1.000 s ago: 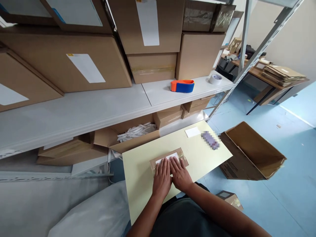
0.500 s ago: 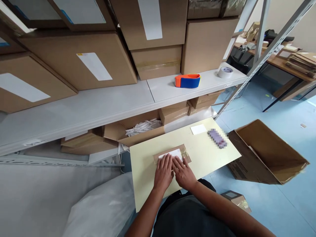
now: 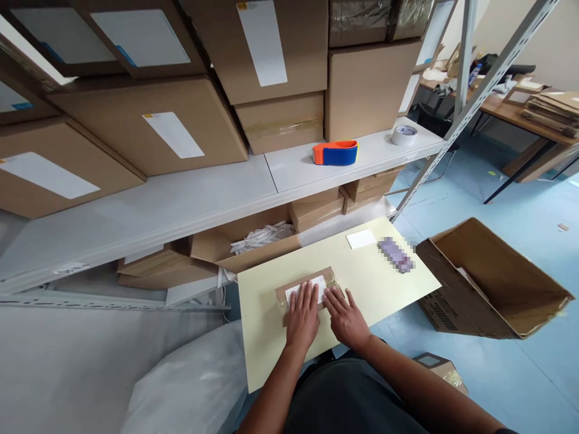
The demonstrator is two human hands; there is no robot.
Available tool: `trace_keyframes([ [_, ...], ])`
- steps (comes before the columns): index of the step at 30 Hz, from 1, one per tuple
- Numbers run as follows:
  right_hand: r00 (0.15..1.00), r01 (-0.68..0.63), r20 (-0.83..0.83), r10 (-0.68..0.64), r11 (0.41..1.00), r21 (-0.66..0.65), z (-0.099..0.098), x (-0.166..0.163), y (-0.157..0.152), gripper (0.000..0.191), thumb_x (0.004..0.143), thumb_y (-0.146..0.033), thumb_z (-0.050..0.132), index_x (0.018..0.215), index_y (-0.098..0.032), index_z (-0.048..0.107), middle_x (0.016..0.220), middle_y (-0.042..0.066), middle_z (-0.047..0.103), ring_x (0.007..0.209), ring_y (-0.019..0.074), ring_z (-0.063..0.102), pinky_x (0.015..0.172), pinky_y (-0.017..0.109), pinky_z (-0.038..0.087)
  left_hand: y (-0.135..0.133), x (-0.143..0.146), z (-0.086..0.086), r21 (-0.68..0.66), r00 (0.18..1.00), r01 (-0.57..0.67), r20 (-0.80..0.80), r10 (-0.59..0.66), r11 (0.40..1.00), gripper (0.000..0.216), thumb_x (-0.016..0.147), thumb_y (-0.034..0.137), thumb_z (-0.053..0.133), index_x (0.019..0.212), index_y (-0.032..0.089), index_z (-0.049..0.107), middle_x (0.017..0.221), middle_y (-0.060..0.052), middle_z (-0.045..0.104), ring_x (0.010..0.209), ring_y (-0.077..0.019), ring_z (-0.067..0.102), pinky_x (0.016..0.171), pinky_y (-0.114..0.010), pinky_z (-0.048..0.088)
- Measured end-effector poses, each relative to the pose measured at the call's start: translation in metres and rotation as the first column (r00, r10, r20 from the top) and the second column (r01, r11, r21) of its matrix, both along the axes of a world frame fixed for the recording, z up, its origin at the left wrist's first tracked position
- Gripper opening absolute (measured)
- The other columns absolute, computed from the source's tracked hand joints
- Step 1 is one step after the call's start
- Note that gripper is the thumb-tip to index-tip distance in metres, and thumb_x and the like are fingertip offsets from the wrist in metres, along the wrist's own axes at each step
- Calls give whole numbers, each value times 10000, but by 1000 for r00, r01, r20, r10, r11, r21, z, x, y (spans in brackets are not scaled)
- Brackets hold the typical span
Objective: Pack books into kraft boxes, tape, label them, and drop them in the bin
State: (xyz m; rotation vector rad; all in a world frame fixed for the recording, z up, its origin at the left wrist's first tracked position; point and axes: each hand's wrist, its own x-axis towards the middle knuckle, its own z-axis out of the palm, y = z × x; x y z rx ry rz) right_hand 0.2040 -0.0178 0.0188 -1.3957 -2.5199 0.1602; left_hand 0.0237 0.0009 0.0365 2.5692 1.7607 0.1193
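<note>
A small flat cardboard packet (image 3: 289, 290) with a white label and clear tape lies on a pale yellow board (image 3: 384, 289) across my lap. My left hand (image 3: 302, 317) lies flat on the packet, fingers stretched over the label. My right hand (image 3: 347, 316) rests flat beside it, fingertips at the packet's right end. Neither hand holds anything. A white card (image 3: 360, 239) and a small blurred purple object (image 3: 397, 254) lie at the board's far right.
A white metal shelf (image 3: 181, 202) ahead carries stacked cardboard boxes (image 3: 149, 123), an orange and blue tape dispenser (image 3: 335, 152) and a tape roll (image 3: 404, 135). An open cardboard box (image 3: 493, 280) stands on the blue floor at right. A white bag (image 3: 190, 386) sits at lower left.
My right hand has slid a little to the right, away from my left hand, along the packet. The view shifted slightly.
</note>
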Motion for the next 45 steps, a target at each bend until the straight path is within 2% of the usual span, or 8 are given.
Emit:
trace_keyframes([
  [12,999,-33,-5,33,999,-35,4,-24,-9,691,947,-218,491,1599,-110,290,1654,124,326,1556,316,198,1257,587,147,-31,-30,-8,51,999,39,0,-39,998,699,894,148,492,1579,145,355,1658,-118,311,1550,-286,247,1262,-518,245],
  [18,992,116,47,-114,993,-37,8,-18,-6,711,893,-141,507,1584,-122,341,1636,140,359,1537,329,256,1252,597,134,-38,-44,-10,64,994,-109,15,108,992,768,889,110,455,1617,98,212,1660,-161,282,1552,-307,229,1252,-552,247],
  [25,998,-44,40,46,997,-57,16,-37,-12,748,916,-223,548,1612,-175,278,1640,122,357,1525,321,291,1245,567,216,-37,-37,-15,88,995,72,67,-78,994,844,874,149,498,1634,131,133,1643,-149,336,1533,-279,292,1263,-496,254],
  [31,987,149,-34,-155,978,-146,23,-20,-2,633,930,-230,542,1548,-195,413,1610,122,417,1524,295,300,1247,603,200,-33,-52,-7,67,990,28,136,-37,997,684,928,158,456,1598,176,317,1638,-152,356,1528,-340,292,1231,-595,255],
  [35,921,335,-155,-358,929,-156,26,-18,11,621,904,-217,575,1511,-186,442,1615,183,378,1493,340,344,1162,598,362,-23,-70,-11,-33,886,-225,408,219,974,699,968,396,489,1581,112,311,1640,-245,299,1525,-376,284,1183,-563,357],
  [37,862,424,-226,-453,890,-169,22,-19,21,715,901,-205,575,1572,-179,328,1619,206,356,1462,343,394,1123,558,425,-12,-74,-14,-233,723,-399,515,460,887,787,956,515,484,1583,93,267,1594,-266,370,1473,-370,392,1133,-527,430],
  [40,822,439,-246,-513,847,-301,13,-18,39,887,890,-228,603,1633,-168,122,1554,209,454,1356,317,525,1067,478,499,4,-73,-17,-541,519,-382,545,659,749,778,926,604,465,1528,125,350,1433,-203,578,1318,-310,584,1061,-423,501],
  [45,850,364,-206,-485,824,-434,7,-14,54,997,835,-220,651,1636,-135,63,1581,204,418,1372,290,514,1072,405,508,18,-59,-14,-607,519,-433,437,735,666,798,833,674,499,1395,108,474,1293,-219,657,1213,-370,642,1009,-478,520],
])
